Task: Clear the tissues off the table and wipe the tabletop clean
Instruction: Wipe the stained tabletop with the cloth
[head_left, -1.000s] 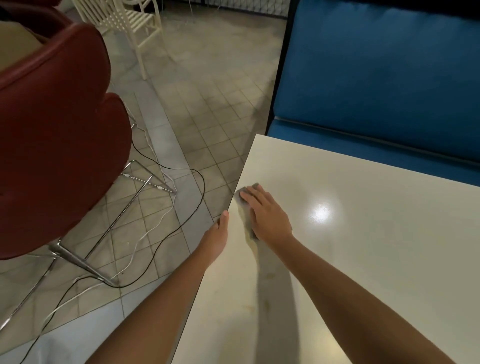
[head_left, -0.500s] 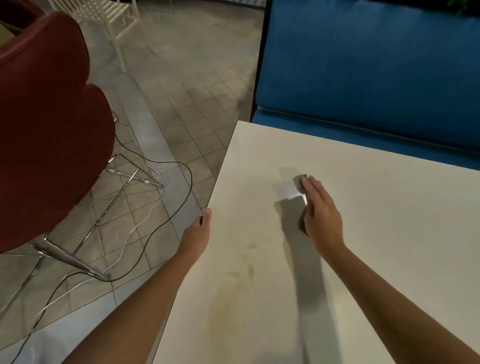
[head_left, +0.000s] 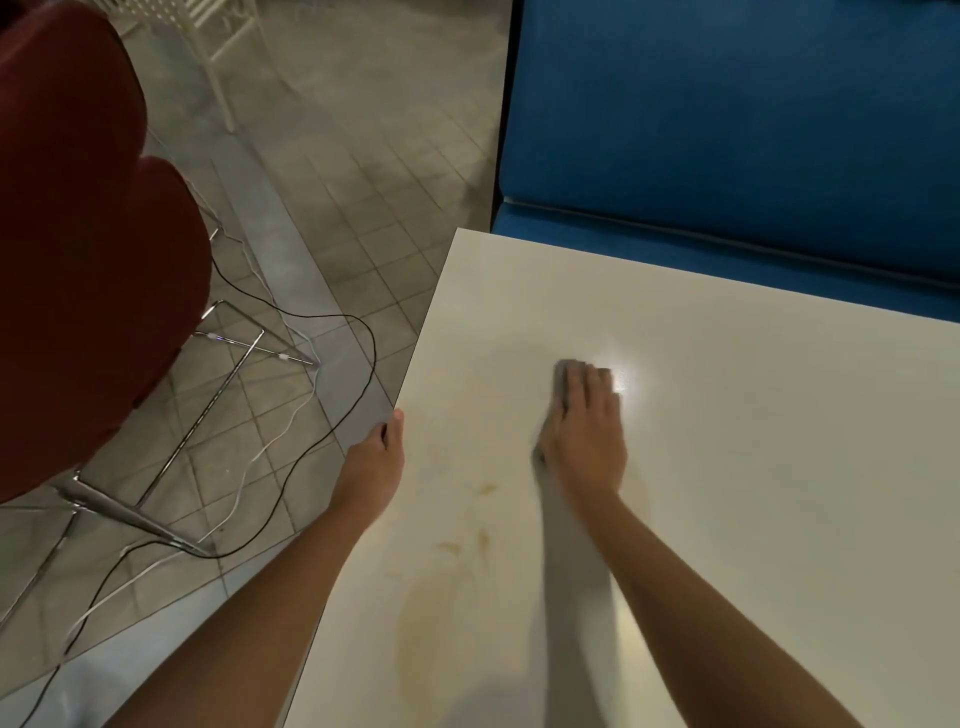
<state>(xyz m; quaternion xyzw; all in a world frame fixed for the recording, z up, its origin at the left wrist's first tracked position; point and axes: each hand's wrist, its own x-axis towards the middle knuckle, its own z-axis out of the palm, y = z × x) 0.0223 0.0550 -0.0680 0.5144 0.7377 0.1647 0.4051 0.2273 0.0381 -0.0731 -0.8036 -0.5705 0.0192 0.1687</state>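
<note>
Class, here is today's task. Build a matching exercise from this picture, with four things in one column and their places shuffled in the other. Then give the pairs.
1 cloth
2 left hand
3 stains
4 cable

a on the floor
b on the table, untouched
c under the right hand
d at the table's edge

Pairs: 1-c, 2-d, 3-b, 4-a

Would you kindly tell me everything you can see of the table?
The table has a smooth, glossy off-white top with a straight left edge and a square far corner. A glare spot shines near its middle; brownish stains mark the near-left part. The right hand presses a grey cloth flat on it, and the left hand holds its left edge. Its legs are out of view.
</note>
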